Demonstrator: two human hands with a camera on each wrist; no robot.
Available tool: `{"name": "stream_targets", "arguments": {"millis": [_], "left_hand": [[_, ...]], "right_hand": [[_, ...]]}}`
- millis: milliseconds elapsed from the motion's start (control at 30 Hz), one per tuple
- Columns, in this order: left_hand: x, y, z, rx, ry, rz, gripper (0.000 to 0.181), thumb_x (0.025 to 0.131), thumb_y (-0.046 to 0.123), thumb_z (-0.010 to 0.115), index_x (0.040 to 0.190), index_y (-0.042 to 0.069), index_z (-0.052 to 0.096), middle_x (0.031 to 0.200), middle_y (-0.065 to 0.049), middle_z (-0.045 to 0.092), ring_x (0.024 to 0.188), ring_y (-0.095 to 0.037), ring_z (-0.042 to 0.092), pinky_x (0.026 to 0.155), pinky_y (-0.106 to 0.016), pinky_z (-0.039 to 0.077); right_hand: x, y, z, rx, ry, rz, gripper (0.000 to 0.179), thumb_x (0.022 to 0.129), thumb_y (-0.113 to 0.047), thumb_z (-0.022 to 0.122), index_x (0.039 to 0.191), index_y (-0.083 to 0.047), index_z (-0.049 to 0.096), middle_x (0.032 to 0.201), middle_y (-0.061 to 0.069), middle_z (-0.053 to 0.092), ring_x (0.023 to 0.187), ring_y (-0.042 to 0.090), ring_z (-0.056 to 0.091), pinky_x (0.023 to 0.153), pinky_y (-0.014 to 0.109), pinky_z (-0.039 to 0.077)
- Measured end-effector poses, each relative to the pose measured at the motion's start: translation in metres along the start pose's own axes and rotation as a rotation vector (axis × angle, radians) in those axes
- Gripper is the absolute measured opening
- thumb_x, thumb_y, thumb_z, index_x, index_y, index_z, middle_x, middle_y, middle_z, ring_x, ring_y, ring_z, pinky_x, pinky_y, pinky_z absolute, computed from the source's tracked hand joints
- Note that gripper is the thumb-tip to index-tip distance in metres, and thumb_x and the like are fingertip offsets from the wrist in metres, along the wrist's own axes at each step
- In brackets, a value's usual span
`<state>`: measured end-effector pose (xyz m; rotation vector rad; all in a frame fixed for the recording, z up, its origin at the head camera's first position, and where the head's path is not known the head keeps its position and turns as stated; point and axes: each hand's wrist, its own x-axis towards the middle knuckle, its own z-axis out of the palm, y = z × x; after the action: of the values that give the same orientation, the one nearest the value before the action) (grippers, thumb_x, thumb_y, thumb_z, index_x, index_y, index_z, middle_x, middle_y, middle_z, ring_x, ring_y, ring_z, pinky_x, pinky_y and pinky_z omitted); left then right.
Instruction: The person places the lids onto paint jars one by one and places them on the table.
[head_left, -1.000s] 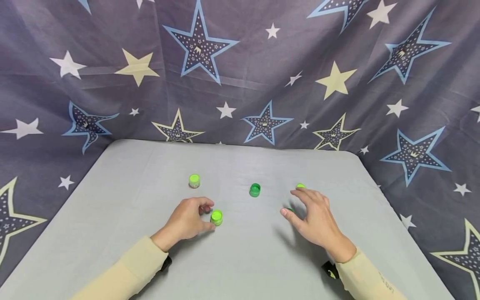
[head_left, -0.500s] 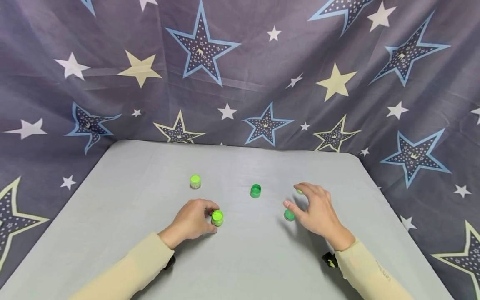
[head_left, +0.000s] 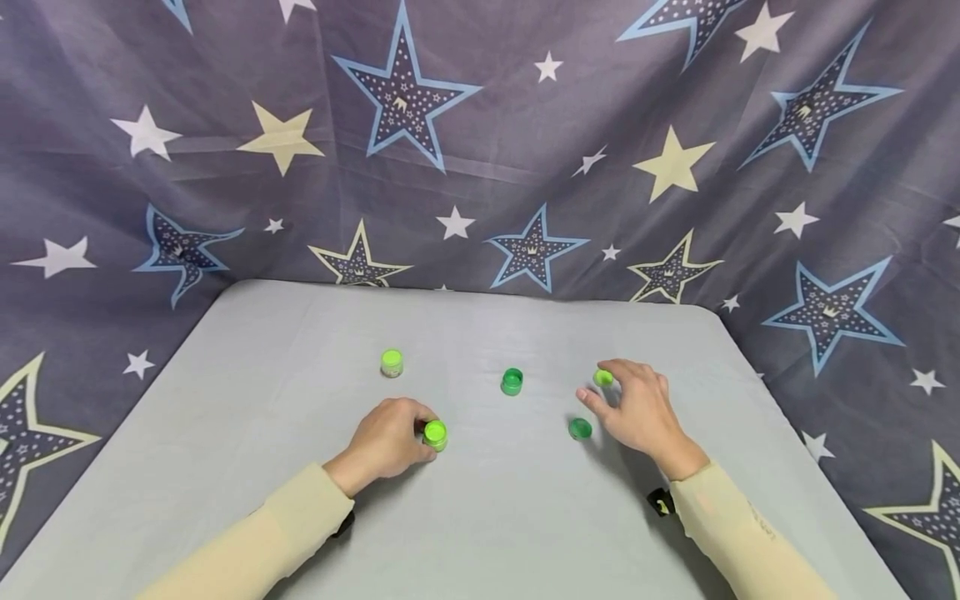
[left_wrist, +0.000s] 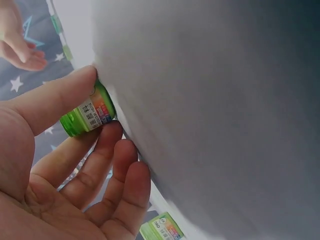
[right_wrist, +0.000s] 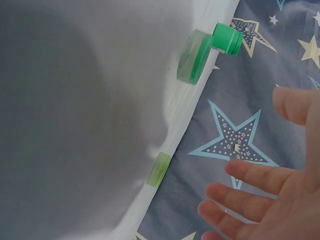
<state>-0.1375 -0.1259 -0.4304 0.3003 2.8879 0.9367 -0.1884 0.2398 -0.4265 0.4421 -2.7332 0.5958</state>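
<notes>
My left hand (head_left: 392,437) rests on the table and pinches a small lime-green paint jar (head_left: 435,435) between thumb and fingers. In the left wrist view a printed label shows on the side of this jar (left_wrist: 95,112). Over the table's right side hovers my right hand (head_left: 641,415), fingers spread and nothing held. A lime-green lid (head_left: 603,377) lies just past its fingertips. Left of its thumb is a dark green lid (head_left: 580,428); the right wrist view shows this lid (right_wrist: 195,56) as a shallow disc.
A dark green jar (head_left: 512,382) stands uncovered near the table's middle. Farther left is a second lime-green jar (head_left: 392,362), upright. The table (head_left: 480,517) has a pale grey cover, and a star-patterned curtain (head_left: 480,150) hangs around its back and sides.
My left fingers have closed onto the lime-green jar. My right hand has moved slightly away and to the right, uncovering the dark green lid and more of the lime-green one.
</notes>
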Motion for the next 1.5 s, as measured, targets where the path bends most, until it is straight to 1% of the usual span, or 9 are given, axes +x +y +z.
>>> {"name": "stream_targets", "arguments": {"millis": [167,400,767,967,1167,1300,1500], "left_hand": [[-0.002,0.002,0.000,-0.010,0.013,0.013,0.028,0.070,0.009,0.095,0.092,0.017,0.078,0.084,0.009,0.066,0.081,-0.011,0.056,0.077,-0.035,0.049],[-0.008,0.009,-0.002,-0.054,0.018,0.050,0.027,0.070,0.008,0.095,0.090,0.016,0.077,0.078,0.010,0.064,0.073,-0.009,0.056,0.071,-0.033,0.049],[-0.015,0.020,-0.006,-0.088,0.026,0.064,0.026,0.072,0.012,0.094,0.089,0.020,0.076,0.077,0.011,0.063,0.073,-0.008,0.055,0.070,-0.031,0.048],[-0.016,0.022,-0.006,-0.092,0.041,0.081,0.026,0.072,0.014,0.094,0.088,0.022,0.076,0.078,0.012,0.062,0.074,-0.009,0.054,0.069,-0.030,0.047],[-0.016,0.025,-0.007,-0.105,0.056,0.101,0.027,0.071,0.016,0.095,0.089,0.023,0.077,0.079,0.012,0.062,0.076,-0.010,0.055,0.071,-0.030,0.046],[-0.017,0.026,-0.008,-0.108,0.057,0.106,0.027,0.071,0.017,0.095,0.090,0.023,0.077,0.079,0.013,0.062,0.076,-0.010,0.055,0.070,-0.030,0.046],[-0.018,0.027,-0.008,-0.110,0.057,0.108,0.027,0.071,0.017,0.095,0.090,0.024,0.077,0.079,0.014,0.063,0.077,-0.010,0.056,0.069,-0.030,0.046]], "right_hand": [[0.005,0.004,0.000,-0.011,-0.001,0.014,0.059,0.092,-0.044,0.074,0.129,0.000,0.066,0.132,0.022,0.065,0.123,0.047,0.055,0.096,0.059,0.034],[0.011,0.009,-0.001,-0.038,-0.040,0.048,0.060,0.092,-0.040,0.075,0.133,0.001,0.063,0.134,0.023,0.063,0.124,0.047,0.053,0.098,0.060,0.034],[0.018,0.019,0.005,-0.069,-0.075,0.092,0.055,0.092,-0.034,0.076,0.133,0.001,0.064,0.133,0.024,0.063,0.120,0.047,0.054,0.093,0.057,0.035],[0.023,0.022,0.005,-0.116,-0.111,0.109,0.052,0.090,-0.030,0.078,0.130,0.001,0.066,0.126,0.026,0.065,0.111,0.045,0.056,0.088,0.056,0.036],[0.029,0.024,0.006,-0.181,-0.178,0.143,0.051,0.090,-0.028,0.078,0.131,0.001,0.066,0.120,0.024,0.067,0.108,0.044,0.057,0.088,0.057,0.037],[0.031,0.026,0.008,-0.190,-0.204,0.156,0.050,0.091,-0.028,0.078,0.130,0.001,0.067,0.116,0.022,0.067,0.107,0.043,0.058,0.088,0.057,0.038],[0.032,0.027,0.010,-0.194,-0.211,0.148,0.041,0.091,-0.026,0.078,0.123,-0.001,0.071,0.105,0.018,0.069,0.099,0.040,0.059,0.083,0.054,0.038]]}}
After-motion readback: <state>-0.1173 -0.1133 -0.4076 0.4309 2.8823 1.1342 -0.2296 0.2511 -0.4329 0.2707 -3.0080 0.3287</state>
